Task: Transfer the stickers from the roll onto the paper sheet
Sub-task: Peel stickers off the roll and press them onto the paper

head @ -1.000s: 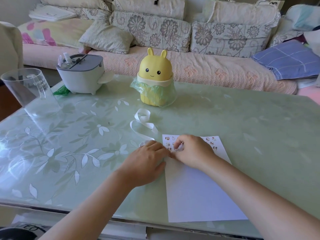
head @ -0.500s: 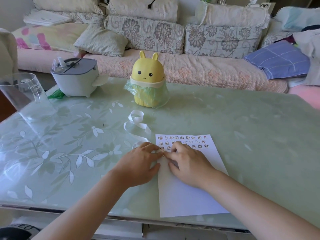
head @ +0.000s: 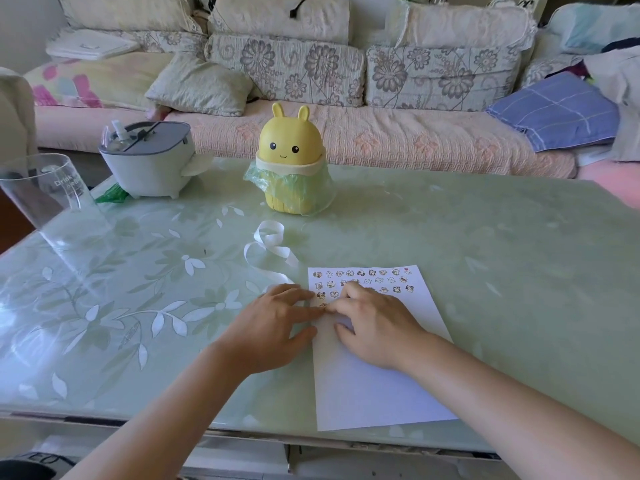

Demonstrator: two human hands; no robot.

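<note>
Left hand [head: 273, 323] lies low in the centre of the frame, fingers nearly straight, fingertips resting on the left edge of the paper sheet [head: 374, 393]. Right hand [head: 375, 329] rests on the sheet just beside it, fingers bent, tips down and touching the left fingertips. Whether a sticker is pinched there cannot be determined; the contact point is too small to resolve.

Stickers [head: 372, 273] occupy the far end of the sheet: two full rows, a partial third, and apparently the start of a fourth at the fingertips. Judged status: early stage, since most of the sheet nearer the viewer is blank.

Sticker strip [head: 277, 251] curls across the table [head: 485, 271] up and left of the sheet, its near end passing under the left hand. The exposed length appears bare.

Legible writing: "Drink" on the clear cup [head: 45, 188] at the left edge of the frame. The line below it is unreadable.
</note>
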